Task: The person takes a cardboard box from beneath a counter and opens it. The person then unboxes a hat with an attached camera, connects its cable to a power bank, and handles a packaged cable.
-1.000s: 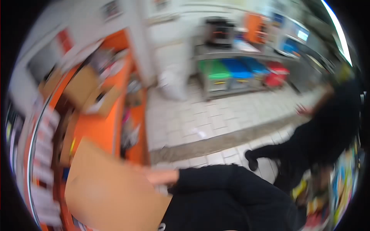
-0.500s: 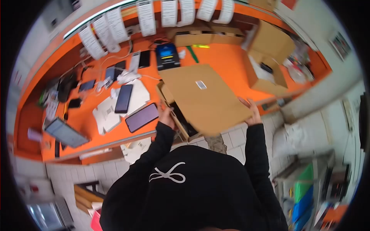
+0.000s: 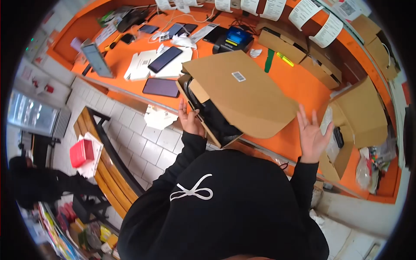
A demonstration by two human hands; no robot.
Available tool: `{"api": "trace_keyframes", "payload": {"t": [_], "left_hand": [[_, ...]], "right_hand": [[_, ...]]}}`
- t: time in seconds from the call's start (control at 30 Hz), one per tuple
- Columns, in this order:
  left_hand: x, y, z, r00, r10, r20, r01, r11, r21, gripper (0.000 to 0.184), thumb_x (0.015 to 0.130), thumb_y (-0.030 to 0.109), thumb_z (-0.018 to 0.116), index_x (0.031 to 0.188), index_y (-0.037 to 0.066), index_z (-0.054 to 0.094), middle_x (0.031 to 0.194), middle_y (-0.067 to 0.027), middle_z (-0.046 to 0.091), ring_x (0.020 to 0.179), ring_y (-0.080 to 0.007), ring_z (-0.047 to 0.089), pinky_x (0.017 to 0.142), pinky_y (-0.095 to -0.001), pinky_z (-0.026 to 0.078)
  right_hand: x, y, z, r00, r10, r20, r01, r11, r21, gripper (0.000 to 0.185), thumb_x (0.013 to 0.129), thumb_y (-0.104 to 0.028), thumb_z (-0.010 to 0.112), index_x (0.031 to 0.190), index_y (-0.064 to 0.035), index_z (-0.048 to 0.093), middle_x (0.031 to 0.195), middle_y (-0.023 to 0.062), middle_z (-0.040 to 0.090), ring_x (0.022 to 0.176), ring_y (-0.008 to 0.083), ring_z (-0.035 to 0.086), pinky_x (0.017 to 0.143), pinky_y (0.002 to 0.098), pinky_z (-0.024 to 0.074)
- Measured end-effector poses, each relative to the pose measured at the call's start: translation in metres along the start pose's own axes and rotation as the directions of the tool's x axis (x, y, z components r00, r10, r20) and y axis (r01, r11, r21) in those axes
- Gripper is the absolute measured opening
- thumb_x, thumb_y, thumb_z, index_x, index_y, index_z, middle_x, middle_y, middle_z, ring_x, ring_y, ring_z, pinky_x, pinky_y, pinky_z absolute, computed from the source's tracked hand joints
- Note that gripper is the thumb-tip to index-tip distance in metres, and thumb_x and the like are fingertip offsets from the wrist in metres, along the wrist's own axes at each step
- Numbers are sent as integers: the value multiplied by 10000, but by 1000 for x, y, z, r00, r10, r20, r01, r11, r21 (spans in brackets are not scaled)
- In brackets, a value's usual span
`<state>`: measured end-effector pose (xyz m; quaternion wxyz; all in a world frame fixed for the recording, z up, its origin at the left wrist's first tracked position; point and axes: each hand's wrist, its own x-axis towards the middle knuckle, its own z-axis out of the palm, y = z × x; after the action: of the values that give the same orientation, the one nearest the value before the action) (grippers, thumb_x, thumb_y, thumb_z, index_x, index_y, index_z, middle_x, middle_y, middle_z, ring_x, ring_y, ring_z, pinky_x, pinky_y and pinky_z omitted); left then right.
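Box (image 3: 242,93) gaping! Left hand (image 3: 191,122), fingers parted, at its eight o'clock edge; right hand (image 3: 313,136) (palm showing!) spread wide at four.

The left hand (image 3: 190,120) is at eleven o'clock from the torso (image 3: 247,203), fingers partly bent; the right hand (image 3: 313,136), at two o'clock, turns its palm up, fingers spread.

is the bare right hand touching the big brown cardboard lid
Cannot tell: in the head view, the open right hand lines up with the edge of the lid, but depth is unclear.
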<state>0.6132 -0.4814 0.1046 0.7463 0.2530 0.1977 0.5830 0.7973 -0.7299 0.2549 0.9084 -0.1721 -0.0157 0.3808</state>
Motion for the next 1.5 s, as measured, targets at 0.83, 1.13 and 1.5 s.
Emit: {"api": "trace_keyframes", "payload": {"t": [0.83,1.13,1.5], "left_hand": [[-79,-14,32,998,-26,53,12,971,239,773,704,-121,353,1392,123,100,1379,-80,240,1155,-201,398,856,-275,397],[-107,-18,28,995,-96,-35,102,961,258,736,721,-41,453,1371,86,132,1375,-87,224,1217,-208,314,901,-316,367],[-136,-79,34,977,-199,-80,208,971,120,611,921,405,360,1373,229,-12,1435,-82,75,1313,-272,144,1007,-521,195]], "right_hand": [[68,-90,-5,641,-360,678,463,-523,-715,136,850,-70,531,950,14,570,915,65,574,684,147,570,632,245,446],[127,-68,-48,761,-238,603,187,-810,-556,677,764,-307,626,1324,-68,330,1309,255,341,1257,417,230,1012,448,240],[172,5,-87,846,-88,525,417,-503,-757,393,781,-334,618,995,-5,580,990,186,582,936,309,558,804,354,439]]}}
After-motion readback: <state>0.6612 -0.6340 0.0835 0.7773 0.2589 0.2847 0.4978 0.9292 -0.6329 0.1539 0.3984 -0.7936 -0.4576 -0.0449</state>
